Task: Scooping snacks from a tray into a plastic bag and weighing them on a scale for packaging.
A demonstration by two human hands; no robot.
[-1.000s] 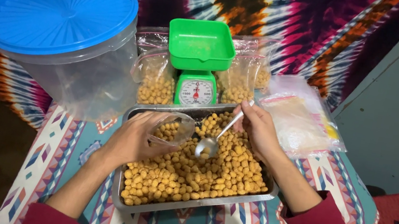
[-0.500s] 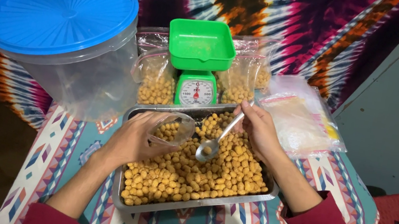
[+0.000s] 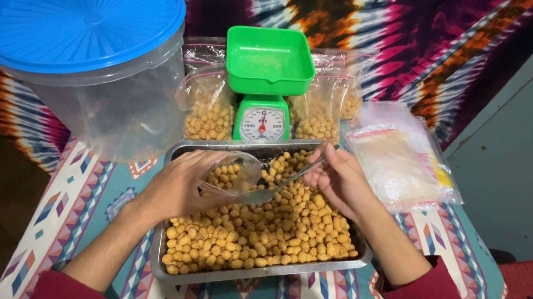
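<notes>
1. A small clear plastic bag (image 3: 233,171) is held open by the left hand (image 3: 180,185), whose fingers are curled around its lower side, above the left half of a metal tray (image 3: 252,275).
2. A metal spoon (image 3: 279,182) is gripped at the handle end by the right hand (image 3: 342,177), with fingers and thumb pinched together on it.
3. The spoon is tilted down to the left, and its bowl is seen right at the mouth of the bag, between the two hands.
4. A few golden round snacks (image 3: 266,233) are visible inside the bag; the tray beneath is filled with many more of them.
5. The two hands are kept near each other over the tray, the bag to the left of the spoon, the hands themselves not touching.
6. Behind the tray, a green kitchen scale (image 3: 264,91) is placed, flanked by filled snack bags (image 3: 207,113).
7. To the left, a large clear tub with a blue lid (image 3: 85,19) is set; to the right of the right hand, a stack of empty bags (image 3: 399,162) is laid on the patterned cloth (image 3: 87,213).
</notes>
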